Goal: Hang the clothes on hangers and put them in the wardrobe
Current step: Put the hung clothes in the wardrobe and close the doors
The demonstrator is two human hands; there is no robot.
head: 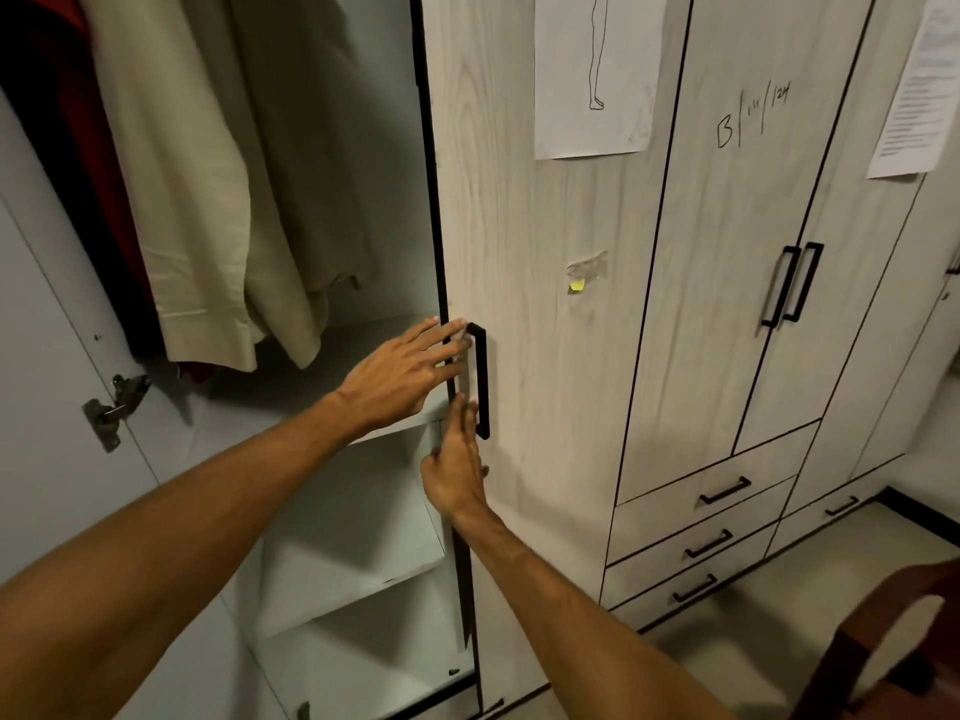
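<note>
Head view: reaching with left hand and right hand, fingers straight and holding nothing, to the door edge by its handle; seemingly finishing up, with cream clothes hanging inside the open wardrobe.

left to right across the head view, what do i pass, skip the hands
red garment → beige garment → black door handle → yellow sticker → pair of black handles → printed sheet

Left hand, right hand at wardrobe door, beside handle.
</note>
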